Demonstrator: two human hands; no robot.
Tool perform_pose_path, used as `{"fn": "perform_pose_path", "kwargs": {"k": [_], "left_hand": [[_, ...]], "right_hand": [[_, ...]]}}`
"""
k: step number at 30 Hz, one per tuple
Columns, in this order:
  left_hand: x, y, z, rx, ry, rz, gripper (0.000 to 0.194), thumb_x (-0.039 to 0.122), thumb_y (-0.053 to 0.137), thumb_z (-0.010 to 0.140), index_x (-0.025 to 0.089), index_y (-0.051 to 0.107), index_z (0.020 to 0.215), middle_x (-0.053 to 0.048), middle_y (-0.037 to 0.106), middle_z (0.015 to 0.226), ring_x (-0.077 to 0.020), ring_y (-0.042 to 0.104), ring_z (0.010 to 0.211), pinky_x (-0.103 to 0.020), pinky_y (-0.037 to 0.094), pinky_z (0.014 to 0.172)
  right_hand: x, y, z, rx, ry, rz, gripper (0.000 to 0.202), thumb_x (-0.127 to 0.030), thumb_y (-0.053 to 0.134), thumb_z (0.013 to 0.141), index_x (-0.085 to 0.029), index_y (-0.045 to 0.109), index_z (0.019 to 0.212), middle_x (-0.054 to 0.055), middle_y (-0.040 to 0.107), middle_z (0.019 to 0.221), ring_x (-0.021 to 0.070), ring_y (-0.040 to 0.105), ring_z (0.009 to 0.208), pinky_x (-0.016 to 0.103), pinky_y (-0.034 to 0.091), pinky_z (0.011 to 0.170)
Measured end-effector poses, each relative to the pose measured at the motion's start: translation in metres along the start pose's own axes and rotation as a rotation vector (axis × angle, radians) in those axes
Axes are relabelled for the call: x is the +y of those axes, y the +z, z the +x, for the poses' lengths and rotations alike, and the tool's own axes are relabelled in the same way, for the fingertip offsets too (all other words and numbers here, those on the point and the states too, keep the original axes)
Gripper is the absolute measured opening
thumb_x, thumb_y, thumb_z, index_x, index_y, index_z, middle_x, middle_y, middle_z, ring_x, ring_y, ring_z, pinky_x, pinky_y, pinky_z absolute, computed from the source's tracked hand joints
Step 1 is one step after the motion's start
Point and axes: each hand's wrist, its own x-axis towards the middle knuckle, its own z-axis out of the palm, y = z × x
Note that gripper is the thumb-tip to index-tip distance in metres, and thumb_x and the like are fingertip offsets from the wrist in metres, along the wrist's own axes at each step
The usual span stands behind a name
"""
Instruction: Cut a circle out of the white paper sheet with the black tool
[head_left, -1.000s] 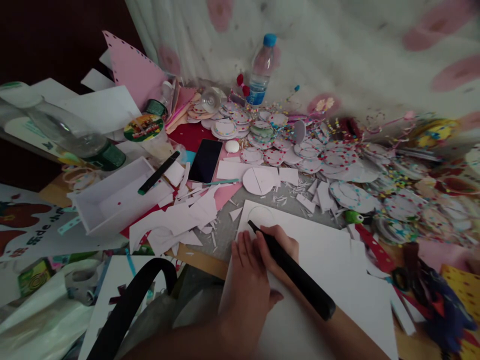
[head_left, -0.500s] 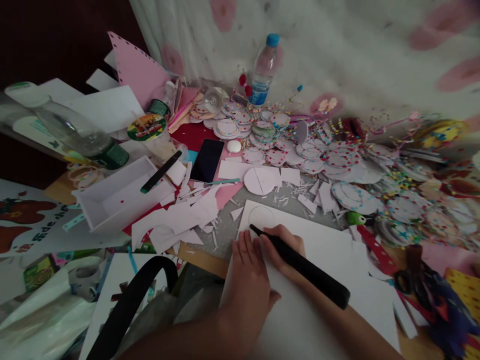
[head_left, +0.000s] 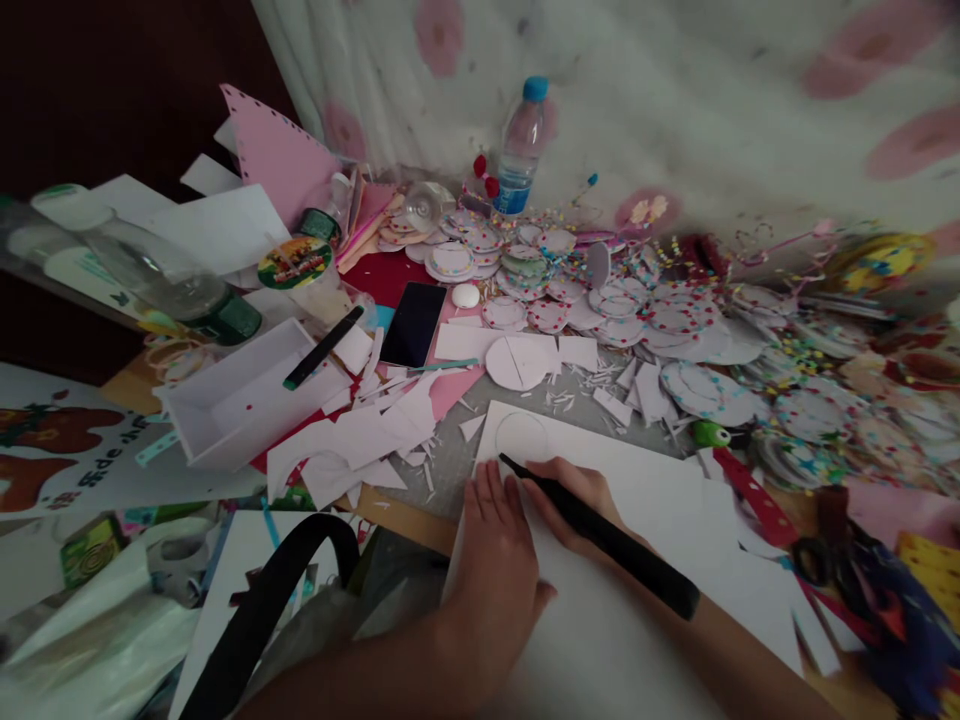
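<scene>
My left hand (head_left: 496, 560) lies flat on a large white sheet (head_left: 660, 480), fingers stretched out and thumb apart, near its left edge. In my right hand (head_left: 574, 495) is a thick black pen-shaped tool (head_left: 622, 550) with a narrow tip, held in a writing grip. Its tip rests at or just above the sheet, close to my left fingertips; whether it is a pen or a knife I cannot tell. Just beyond the tip, a thin round outline (head_left: 523, 436) shows on the sheet's upper left corner. A cut white paper disc (head_left: 516, 362) lies beyond the sheet.
White paper scraps (head_left: 360, 440) and a phone (head_left: 412, 325) lie to the left. A white box (head_left: 251, 395) has a dark pen (head_left: 324, 348) across its edge. Decorated paper discs (head_left: 682, 310) pile up behind, with a water bottle (head_left: 519, 150). Scissors (head_left: 814, 560) lie at right.
The view has shifted slightly. Both hands and the black tool stay in nearly the same place on the sheet, with the tip still beside the round outline.
</scene>
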Motion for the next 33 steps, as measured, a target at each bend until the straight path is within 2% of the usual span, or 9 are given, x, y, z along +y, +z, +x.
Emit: {"fn": "perform_pose_path", "kwargs": {"k": [4,9,13,17,20,23,26,33], "left_hand": [[0.000,-0.001,0.001,0.011,-0.003,0.021,0.098,0.070,0.067,0.069,-0.002,0.053,0.134,-0.029,0.047,0.141,-0.0450,0.038,0.136,-0.054,0.028,0.111],[-0.001,0.000,0.002,-0.001,-0.015,0.031,0.102,0.073,0.066,0.067,-0.002,0.052,0.135,-0.031,0.046,0.141,-0.0443,0.040,0.135,-0.052,0.032,0.109],[-0.002,-0.002,0.002,0.011,-0.016,0.012,0.104,0.072,0.069,0.065,-0.004,0.052,0.133,-0.033,0.045,0.140,-0.0447,0.041,0.134,-0.052,0.033,0.109],[-0.002,-0.003,0.002,0.016,-0.001,0.008,0.100,0.070,0.070,0.066,-0.001,0.053,0.134,-0.029,0.048,0.139,-0.0437,0.041,0.134,-0.052,0.032,0.110],[-0.002,-0.002,0.002,0.004,-0.008,0.006,0.104,0.071,0.069,0.065,-0.004,0.050,0.135,-0.032,0.046,0.139,-0.0438,0.041,0.134,-0.052,0.034,0.109],[-0.002,-0.001,0.003,0.001,-0.016,0.012,0.107,0.072,0.069,0.065,-0.005,0.048,0.136,-0.033,0.044,0.140,-0.0442,0.041,0.135,-0.051,0.034,0.109],[-0.002,-0.003,0.003,-0.005,-0.010,0.014,0.108,0.071,0.070,0.064,-0.006,0.047,0.136,-0.034,0.044,0.139,-0.0449,0.041,0.134,-0.052,0.034,0.109],[-0.002,-0.003,0.002,-0.018,0.000,0.017,0.106,0.072,0.068,0.067,-0.005,0.047,0.137,-0.033,0.043,0.141,-0.0449,0.038,0.136,-0.053,0.032,0.110]], "right_hand": [[0.002,-0.004,0.001,-0.030,-0.035,-0.007,0.010,-0.021,0.057,0.089,-0.018,0.062,0.097,0.000,0.069,0.071,0.0120,0.063,0.055,0.021,0.050,0.052],[0.009,-0.017,0.009,-0.181,-0.015,0.030,0.013,-0.025,0.056,0.090,-0.021,0.065,0.099,0.002,0.072,0.079,0.0121,0.066,0.062,0.021,0.052,0.060],[0.011,-0.020,0.009,-0.186,-0.062,0.027,0.015,-0.024,0.056,0.090,-0.021,0.066,0.100,0.003,0.072,0.079,0.0130,0.066,0.063,0.022,0.053,0.060],[0.016,-0.022,0.007,-0.229,-0.084,0.019,0.017,-0.023,0.054,0.090,-0.020,0.065,0.102,0.003,0.071,0.077,0.0136,0.065,0.063,0.023,0.052,0.059],[0.019,-0.027,0.010,-0.301,-0.122,0.029,0.019,-0.024,0.052,0.092,-0.020,0.065,0.105,0.002,0.067,0.073,0.0136,0.062,0.063,0.023,0.050,0.060],[0.019,-0.033,0.015,-0.370,-0.079,0.087,0.020,-0.025,0.052,0.093,-0.021,0.066,0.106,0.002,0.065,0.075,0.0130,0.060,0.066,0.023,0.049,0.064],[0.017,-0.035,0.016,-0.375,-0.021,0.146,0.018,-0.025,0.053,0.092,-0.022,0.066,0.105,0.001,0.065,0.081,0.0117,0.060,0.069,0.022,0.049,0.066],[0.014,-0.035,0.015,-0.364,0.006,0.179,0.017,-0.025,0.056,0.091,-0.024,0.065,0.104,0.000,0.066,0.083,0.0119,0.062,0.071,0.021,0.051,0.067]]}}
